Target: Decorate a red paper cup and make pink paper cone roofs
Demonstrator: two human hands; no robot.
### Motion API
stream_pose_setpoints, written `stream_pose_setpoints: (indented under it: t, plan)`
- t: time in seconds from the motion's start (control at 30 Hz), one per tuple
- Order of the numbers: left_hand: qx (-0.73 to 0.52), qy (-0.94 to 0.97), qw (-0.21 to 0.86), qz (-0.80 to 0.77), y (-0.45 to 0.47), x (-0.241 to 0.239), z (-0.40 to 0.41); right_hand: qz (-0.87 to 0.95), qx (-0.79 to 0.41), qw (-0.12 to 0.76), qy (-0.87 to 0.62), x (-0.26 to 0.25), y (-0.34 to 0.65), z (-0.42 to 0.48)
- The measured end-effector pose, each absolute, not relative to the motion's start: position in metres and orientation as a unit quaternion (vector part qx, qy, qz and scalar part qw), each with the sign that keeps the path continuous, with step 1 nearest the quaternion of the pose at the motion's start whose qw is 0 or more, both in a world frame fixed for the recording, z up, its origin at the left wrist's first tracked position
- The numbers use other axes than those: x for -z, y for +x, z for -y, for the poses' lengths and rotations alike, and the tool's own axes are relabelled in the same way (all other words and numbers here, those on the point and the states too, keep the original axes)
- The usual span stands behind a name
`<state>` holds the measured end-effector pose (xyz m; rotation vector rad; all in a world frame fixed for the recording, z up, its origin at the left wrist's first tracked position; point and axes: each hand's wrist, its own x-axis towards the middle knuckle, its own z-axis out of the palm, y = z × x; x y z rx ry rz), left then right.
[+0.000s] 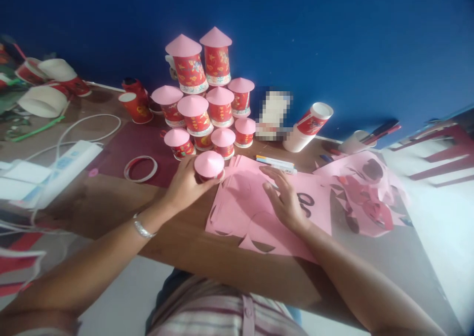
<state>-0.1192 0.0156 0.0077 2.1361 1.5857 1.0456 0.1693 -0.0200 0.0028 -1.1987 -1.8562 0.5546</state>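
Observation:
My left hand [190, 185] is closed around a small red paper cup with a pink paper cone roof [209, 164], upright at the table's near middle. Over the pink paper sheets [255, 212] my right hand [287, 200] is open, its fingers loosely bent and apart. Whether it touches the paper I cannot tell. Just beyond its fingertips lies a marker [276, 164]. Behind the held cup stand several red patterned cups with pink cone roofs [194, 114], stacked in tiers; the two tallest ones [217, 62] are on top.
A tape roll [140, 168] and a red cup [135, 108] sit to the left. Further left are a power strip [61, 173] with white cables and more cups. Stacked cups [308, 127] lean by the blue wall. Pink scraps [366, 193] and a pen cup [355, 141] occupy the right.

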Motion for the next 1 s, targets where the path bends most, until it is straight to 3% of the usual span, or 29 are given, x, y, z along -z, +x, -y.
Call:
stream_pose_setpoints:
  t: [0.43,1.0]
  plan:
    - [-0.177,0.721,0.027,-0.669,-0.134,-0.009,-0.033,0.77,-0.237,0.352,-0.476,-0.004,0.163,0.024]
    - [-0.2,0.704,0.041,-0.681,-0.149,0.002,-0.032,0.798,-0.237,0.314,-0.457,0.0,0.164,0.025]
